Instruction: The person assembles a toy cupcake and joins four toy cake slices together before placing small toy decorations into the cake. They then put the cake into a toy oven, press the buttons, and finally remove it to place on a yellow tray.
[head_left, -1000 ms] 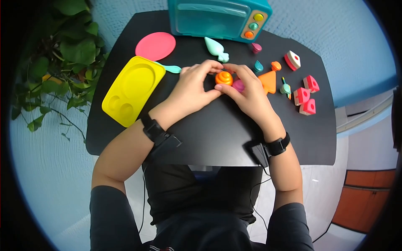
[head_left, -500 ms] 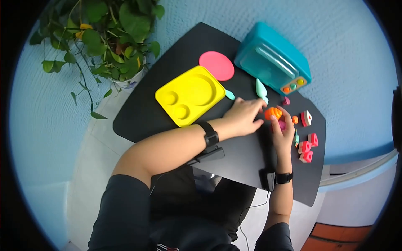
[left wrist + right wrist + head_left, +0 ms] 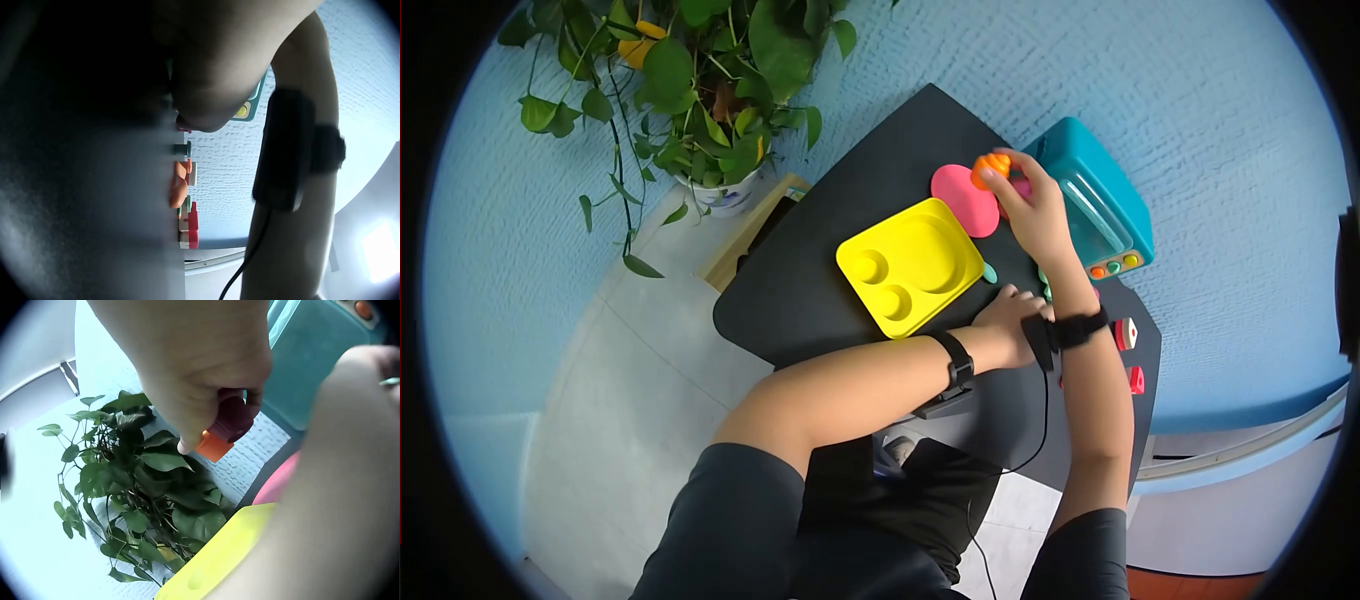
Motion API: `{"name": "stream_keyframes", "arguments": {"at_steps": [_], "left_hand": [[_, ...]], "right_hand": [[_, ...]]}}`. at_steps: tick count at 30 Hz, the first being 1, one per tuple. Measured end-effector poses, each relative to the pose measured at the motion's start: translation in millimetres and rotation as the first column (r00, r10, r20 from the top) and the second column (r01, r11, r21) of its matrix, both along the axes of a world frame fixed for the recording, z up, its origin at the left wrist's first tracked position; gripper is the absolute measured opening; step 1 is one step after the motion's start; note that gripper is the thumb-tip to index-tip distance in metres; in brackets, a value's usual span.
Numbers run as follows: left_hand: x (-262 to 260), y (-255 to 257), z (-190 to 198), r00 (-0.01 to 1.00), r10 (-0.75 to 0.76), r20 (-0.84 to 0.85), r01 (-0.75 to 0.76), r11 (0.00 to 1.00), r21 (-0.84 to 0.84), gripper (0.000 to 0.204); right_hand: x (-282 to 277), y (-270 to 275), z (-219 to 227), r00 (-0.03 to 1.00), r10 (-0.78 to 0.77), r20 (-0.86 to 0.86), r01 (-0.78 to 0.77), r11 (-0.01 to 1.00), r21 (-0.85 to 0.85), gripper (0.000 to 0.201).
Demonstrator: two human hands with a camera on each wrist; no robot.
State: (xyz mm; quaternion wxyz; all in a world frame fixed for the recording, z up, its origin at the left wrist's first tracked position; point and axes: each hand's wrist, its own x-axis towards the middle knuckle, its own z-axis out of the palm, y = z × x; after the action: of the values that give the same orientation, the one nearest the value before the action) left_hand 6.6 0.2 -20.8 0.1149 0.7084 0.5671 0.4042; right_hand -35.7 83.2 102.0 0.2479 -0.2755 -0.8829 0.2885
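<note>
In the head view the right hand [image 3: 1038, 215] holds an orange swirl piece [image 3: 990, 170] between thumb and fingers, over the far edge of the pink plate [image 3: 967, 203]. A magenta piece [image 3: 1022, 188] is also within that hand; the right wrist view shows this dark red-looking piece [image 3: 235, 416] against the orange one [image 3: 214, 447]. The left hand [image 3: 1008, 318] is low over the black table, partly behind the right forearm, near the mint-green piece; its fingertips are partly hidden, and whether it holds anything is unclear. A yellow tray [image 3: 910, 262] lies left of the plate.
A teal toy oven [image 3: 1095, 190] stands at the back right. Red-and-white cake pieces [image 3: 1126, 334] lie at the right, partly hidden by the right arm. A mint spoon end [image 3: 990, 272] shows beside the tray. A potted plant [image 3: 725, 190] stands beyond the table's left edge.
The right hand has carried the orange and magenta pieces up and left to the pink plate. Its forearm now crosses in front of the left hand. The head view has shifted and turned.
</note>
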Motion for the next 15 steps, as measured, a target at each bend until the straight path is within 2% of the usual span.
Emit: {"name": "stream_keyframes", "arguments": {"at_steps": [1, 2, 3, 5, 6, 7, 8, 9, 10, 12, 14, 15], "left_hand": [[4.0, 5.7, -11.4, 0.998, 0.022, -0.053, -0.019, 0.998, 0.052, 0.017], [-0.1, 4.7, -9.9, 0.999, -0.049, -0.006, 0.049, 0.998, -0.030, 0.014], [3.2, 9.7, -18.9, 0.999, -0.041, -0.001, 0.041, 0.999, -0.030, 0.014], [17.3, 22.5, -40.7, 0.991, 0.127, -0.044, -0.105, 0.937, 0.333, 0.016], [18.4, 24.4, -45.4, 0.994, 0.102, -0.027, -0.087, 0.938, 0.336, 0.025], [18.3, 23.5, -44.8, 0.993, 0.116, -0.025, -0.101, 0.938, 0.331, 0.025], [20.3, 24.0, -45.0, 0.996, 0.088, -0.001, -0.084, 0.952, 0.293, 0.034], [22.8, 25.0, -44.9, 0.998, 0.061, 0.027, -0.066, 0.965, 0.254, 0.043], [26.4, 28.9, -46.8, 0.993, 0.117, -0.022, -0.106, 0.955, 0.278, 0.043], [25.5, 28.9, -46.2, 0.992, 0.110, -0.067, -0.091, 0.964, 0.249, 0.043], [19.1, 21.3, -33.1, 0.990, 0.093, -0.110, -0.067, 0.972, 0.224, 0.043], [14.4, 14.6, -22.4, 0.987, 0.045, -0.155, -0.027, 0.993, 0.119, 0.047]], "right_hand": [[-17.3, 4.7, 1.2, 0.998, 0.025, 0.051, -0.026, 1.000, 0.011, 0.049], [-33.1, 14.2, -1.6, 0.998, 0.032, 0.056, -0.032, 0.999, 0.010, 0.049], [-47.9, 26.7, -9.8, 0.996, 0.046, 0.071, -0.051, 0.996, 0.073, 0.050], [-71.7, 45.7, -24.2, 0.993, 0.073, 0.088, -0.085, 0.987, 0.135, 0.050], [-81.8, 52.9, -30.8, 0.995, 0.035, 0.091, -0.051, 0.983, 0.178, 0.051], [-91.5, 60.7, -37.8, 0.996, -0.003, 0.091, -0.017, 0.976, 0.218, 0.052], [-99.7, 71.0, -44.9, 0.993, -0.029, 0.111, 0.011, 0.988, 0.157, 0.055], [-106.9, 83.6, -55.4, 0.994, -0.041, 0.103, 0.022, 0.982, 0.186, 0.055], [-111.9, 94.2, -63.6, 0.993, -0.046, 0.104, 0.026, 0.983, 0.181, 0.054], [-117.8, 111.0, -77.4, 0.993, -0.045, 0.106, 0.026, 0.985, 0.172, 0.054], [-118.9, 125.2, -89.7, 0.998, -0.041, 0.055, 0.021, 0.947, 0.322, 0.053], [-119.6, 131.0, -96.7, 0.998, -0.041, 0.054, 0.021, 0.947, 0.321, 0.053]]}}
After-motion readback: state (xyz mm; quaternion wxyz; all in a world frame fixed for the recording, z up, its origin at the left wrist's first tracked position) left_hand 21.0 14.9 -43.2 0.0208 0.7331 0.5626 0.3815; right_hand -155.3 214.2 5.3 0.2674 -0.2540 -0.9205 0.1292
